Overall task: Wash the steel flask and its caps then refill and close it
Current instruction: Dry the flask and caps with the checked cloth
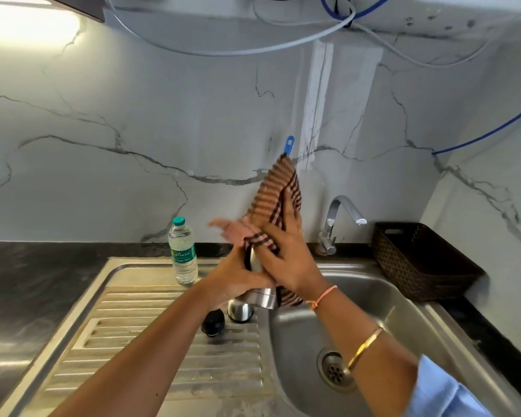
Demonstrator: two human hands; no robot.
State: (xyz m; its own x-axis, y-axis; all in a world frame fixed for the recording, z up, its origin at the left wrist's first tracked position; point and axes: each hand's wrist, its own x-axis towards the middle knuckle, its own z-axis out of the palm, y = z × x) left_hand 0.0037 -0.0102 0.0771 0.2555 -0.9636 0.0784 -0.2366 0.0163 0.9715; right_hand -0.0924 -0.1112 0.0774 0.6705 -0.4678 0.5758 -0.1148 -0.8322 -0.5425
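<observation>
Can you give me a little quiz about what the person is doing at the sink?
1. Pick one: what does the right hand hold against the steel flask? A) a sponge B) a striped cloth C) a brush
2. True or false: the black cap and the steel cap lie inside the sink bowl.
3. Fill in: the ____ hand grips the flask.
Key: 1 B. 2 False, both stand on the drainboard. 3 The left hand.
</observation>
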